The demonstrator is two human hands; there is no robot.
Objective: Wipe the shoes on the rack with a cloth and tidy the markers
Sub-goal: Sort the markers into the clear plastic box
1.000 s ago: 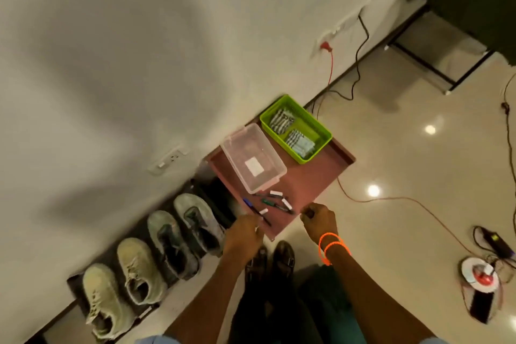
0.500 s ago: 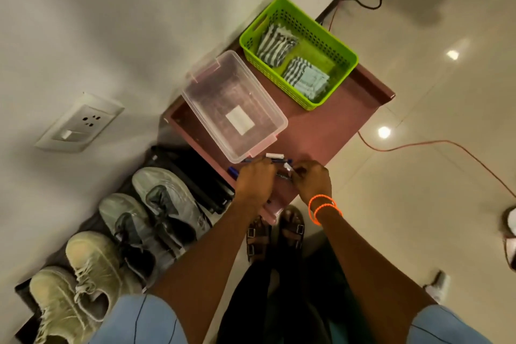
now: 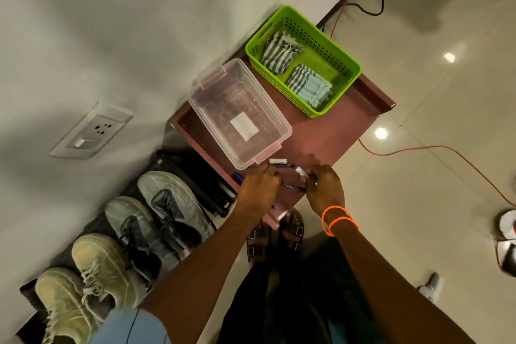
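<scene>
Near the middle of the frame, the left hand [image 3: 258, 190] and right hand [image 3: 324, 190] curl over markers [image 3: 282, 166] on the pink table [image 3: 321, 131]. The right one pinches a marker. Shoes [image 3: 167, 204] sit lower left.

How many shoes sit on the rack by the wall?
4, side by side: two grey shoes nearer the pink table, two beige shoes beyond. The arm may hide others.

Clear glossy plastic box [image 3: 240, 114] lying beyond left hand [image 3: 258, 190]; perforated green plastic basket [image 3: 346, 64] holding striped cloths [image 3: 280, 51]; polished floor [image 3: 446, 98] gleaming beyond right hand [image 3: 325, 190].
</scene>
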